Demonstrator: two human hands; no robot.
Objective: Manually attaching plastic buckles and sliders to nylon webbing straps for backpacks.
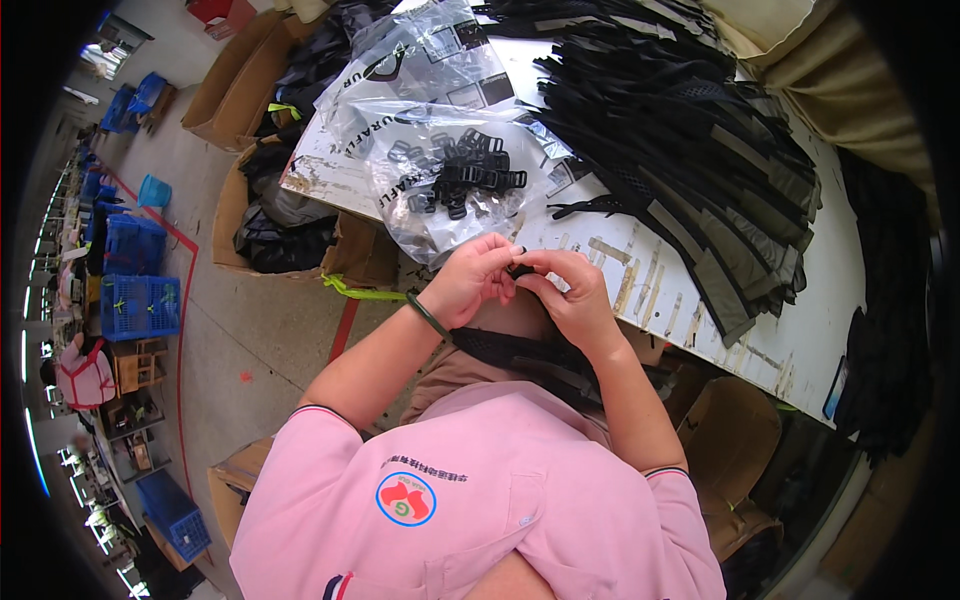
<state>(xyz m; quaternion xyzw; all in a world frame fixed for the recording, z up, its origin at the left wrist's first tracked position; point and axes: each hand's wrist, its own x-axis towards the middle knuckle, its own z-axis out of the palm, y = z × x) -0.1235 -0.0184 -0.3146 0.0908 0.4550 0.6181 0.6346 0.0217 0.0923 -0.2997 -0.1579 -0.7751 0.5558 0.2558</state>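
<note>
Hands together in front of me, just off the near edge of the tabletop [655, 300]: left hand [472, 280] and right hand [575, 298] both pinched at the fingertips on a small black piece [519, 269]. Piece sits right between the two, thumbs and forefingers covering most of it, so can't call its long axis or whether it's a buckle or a strap end. Neither hand clearly nearer to it; fingertips meet there from both sides. Dark strap [525, 352] lies across my lap, below and behind the hands, long axis roughly left to right with the right end angled back toward me. Can't tell if it joins the piece. Buckles [478, 172] are heaped ahead and slightly left, in or on a clear bag [400, 215], can't tell which; left hand is the nearer one to the bag, whose near end hangs past the tabletop edge. Strap pile [690, 150] ahead and right, lengths running from far left to near right, ends fanned toward me; right hand is closer to that. Yellow-green strap [362, 291] left of my left wrist, beside the bangle [428, 318].
</note>
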